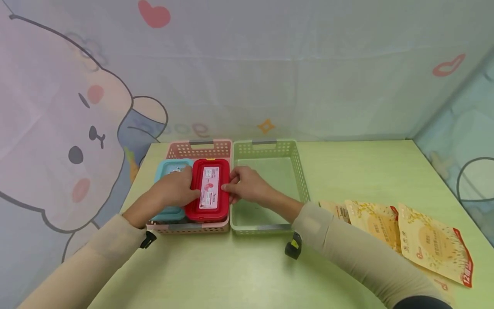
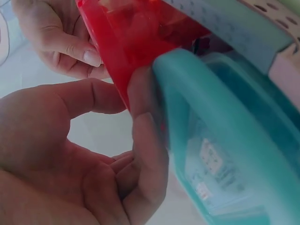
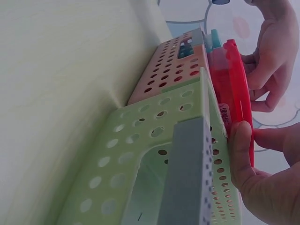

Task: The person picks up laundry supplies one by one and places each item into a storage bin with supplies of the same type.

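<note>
A red lidded food container (image 1: 210,189) with a pink and white label sits in the pink basket (image 1: 181,151), its lid at rim height. Beside it on the left is a teal lidded container (image 1: 168,166). My left hand (image 1: 176,188) reaches over the teal one, thumb on the red lid and fingers between the two containers. At the opposite edge my right hand (image 1: 248,184) pinches the red lid's rim; the right wrist view shows its thumb (image 3: 240,145) against that side. In the left wrist view the red container (image 2: 126,42) overlaps the teal lid's rim (image 2: 211,108).
A green perforated basket (image 1: 266,171) stands right against the pink one, under my right forearm. Several yellow printed pouches (image 1: 428,242) lie at the table's right side, partly behind my right sleeve. A printed cloth (image 1: 308,86) hangs behind the table.
</note>
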The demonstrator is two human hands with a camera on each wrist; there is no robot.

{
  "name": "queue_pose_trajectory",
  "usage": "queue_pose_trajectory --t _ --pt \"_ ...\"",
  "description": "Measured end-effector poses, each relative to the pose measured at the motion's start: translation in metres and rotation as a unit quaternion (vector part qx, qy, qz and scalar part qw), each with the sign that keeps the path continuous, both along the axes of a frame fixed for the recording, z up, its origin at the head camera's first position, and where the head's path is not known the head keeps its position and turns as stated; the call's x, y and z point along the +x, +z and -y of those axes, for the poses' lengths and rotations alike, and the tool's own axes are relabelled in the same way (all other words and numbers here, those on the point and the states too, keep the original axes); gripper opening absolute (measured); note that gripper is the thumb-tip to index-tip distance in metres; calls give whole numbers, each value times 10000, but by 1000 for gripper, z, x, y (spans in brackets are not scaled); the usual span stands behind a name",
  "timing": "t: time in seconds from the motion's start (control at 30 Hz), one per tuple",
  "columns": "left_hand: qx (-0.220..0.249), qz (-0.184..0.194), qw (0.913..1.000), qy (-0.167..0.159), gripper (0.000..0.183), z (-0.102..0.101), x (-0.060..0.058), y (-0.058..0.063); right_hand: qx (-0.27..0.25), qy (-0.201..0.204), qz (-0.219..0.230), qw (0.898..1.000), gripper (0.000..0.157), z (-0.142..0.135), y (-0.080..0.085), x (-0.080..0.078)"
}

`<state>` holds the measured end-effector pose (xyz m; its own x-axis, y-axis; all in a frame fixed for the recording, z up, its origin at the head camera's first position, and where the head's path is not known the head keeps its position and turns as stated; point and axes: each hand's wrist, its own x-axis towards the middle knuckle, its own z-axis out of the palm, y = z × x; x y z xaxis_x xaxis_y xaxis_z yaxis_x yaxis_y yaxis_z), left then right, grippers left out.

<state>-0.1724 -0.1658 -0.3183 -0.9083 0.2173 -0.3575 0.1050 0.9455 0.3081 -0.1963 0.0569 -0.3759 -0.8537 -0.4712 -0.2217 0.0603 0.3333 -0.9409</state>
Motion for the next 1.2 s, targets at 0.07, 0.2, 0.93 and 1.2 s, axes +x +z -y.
queue_pose_trajectory --t 0.07,0.2,0.93,1.2 --pt "-187 6 9998 -17 74 -4 0 1 -12 33 -8 10000 23 0 0 0" --pt "-528 -9 9986 -64 78 -11 1 2 21 51 -24 10000 22 -1 0 0" --pt "-828 233 9963 24 82 -20 7 -3 247 194 -79 9995 30 0 -2 3" --pt "-714 126 9973 -147 88 -20 6 -9 336 484 -112 9982 30 -3 -2 -5"
